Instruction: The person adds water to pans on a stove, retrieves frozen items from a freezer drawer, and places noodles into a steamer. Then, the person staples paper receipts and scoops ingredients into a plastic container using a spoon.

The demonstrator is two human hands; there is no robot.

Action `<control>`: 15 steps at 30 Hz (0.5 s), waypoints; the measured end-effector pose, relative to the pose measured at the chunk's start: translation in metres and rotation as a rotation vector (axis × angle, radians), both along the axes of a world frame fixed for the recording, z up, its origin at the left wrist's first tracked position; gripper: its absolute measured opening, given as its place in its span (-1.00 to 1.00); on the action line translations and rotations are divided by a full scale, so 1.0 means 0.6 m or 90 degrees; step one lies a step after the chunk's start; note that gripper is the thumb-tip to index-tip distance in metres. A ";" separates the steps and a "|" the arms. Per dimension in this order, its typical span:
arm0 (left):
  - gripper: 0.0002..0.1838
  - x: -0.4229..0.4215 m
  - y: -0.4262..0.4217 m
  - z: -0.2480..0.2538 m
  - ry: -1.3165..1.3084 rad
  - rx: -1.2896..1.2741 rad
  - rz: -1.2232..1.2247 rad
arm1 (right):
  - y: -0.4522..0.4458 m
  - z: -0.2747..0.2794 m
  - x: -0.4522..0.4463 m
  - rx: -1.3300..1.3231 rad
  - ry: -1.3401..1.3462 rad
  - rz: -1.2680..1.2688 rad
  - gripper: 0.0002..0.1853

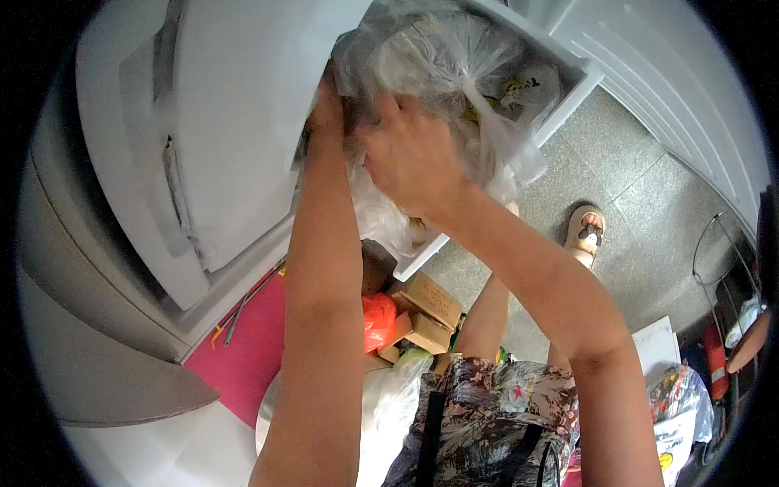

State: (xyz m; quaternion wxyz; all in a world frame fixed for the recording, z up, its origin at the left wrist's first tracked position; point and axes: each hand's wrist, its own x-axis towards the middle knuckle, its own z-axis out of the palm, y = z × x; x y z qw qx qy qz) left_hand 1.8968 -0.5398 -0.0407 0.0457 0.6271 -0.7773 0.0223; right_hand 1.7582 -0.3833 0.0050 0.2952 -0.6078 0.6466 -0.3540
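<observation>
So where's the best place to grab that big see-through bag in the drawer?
Probably the bunched neck of the clear bag, coming from above: the plastic gathers narrow there, easy to close a hand around, and its loose end spreads across the drawer's rim, out of the pile.

In an open white drawer (573, 107) holding bunched clear plastic bags (479, 49), the person's right hand (412, 154) touches the plastic; the left hand (326, 104) reaches in, partly hidden. Near the drawer's corner sit brown cardboard boxes (434, 299).
</observation>
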 end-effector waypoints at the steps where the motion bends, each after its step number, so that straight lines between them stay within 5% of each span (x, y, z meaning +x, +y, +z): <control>1: -0.60 -0.001 -0.007 0.000 0.003 0.010 0.001 | 0.000 -0.001 -0.002 -0.004 0.006 0.002 -0.80; 9: -0.63 0.004 0.108 0.050 0.029 0.109 0.036 | -0.005 0.004 -0.012 0.032 0.014 0.024 -0.79; 15: -0.63 0.027 0.188 0.094 -0.060 0.072 -0.102 | -0.003 0.003 -0.005 -0.013 0.032 0.011 -0.83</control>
